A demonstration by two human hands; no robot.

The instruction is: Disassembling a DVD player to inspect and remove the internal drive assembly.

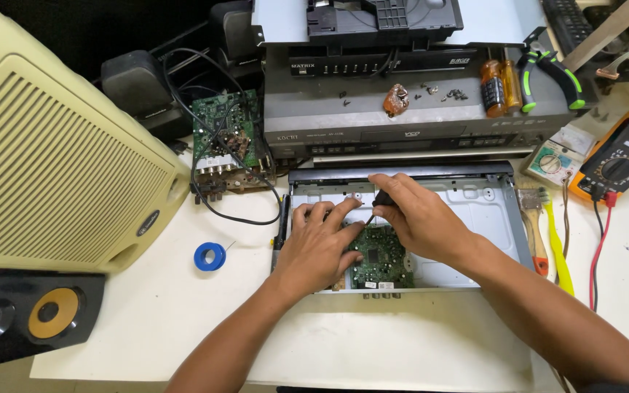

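- The white worktop carries everything in front of you.
- A big cream speaker fills the left side, with a black speaker with a yellow cone below it.
- At the back sit stacked grey players, with loose screws, two amber-handled screwdrivers and green-handled pliers on top.
- Just before you lies the open metal case, lid off, with the green circuit board in its left half.
- Your left hand lies flat, fingers spread, pressing on the board's left edge and the case floor.
- Your right hand is closed around a black screwdriver handle, the thin shaft angling down to the board's top edge.
- An orange meter sits on the right, its red lead trailing toward you.
- Another green board, tangled in black wire, lies left of the case.
- A yellow toothbrush lies right of the case, beside a paintbrush.
- A blue tape roll sits left of your left hand.
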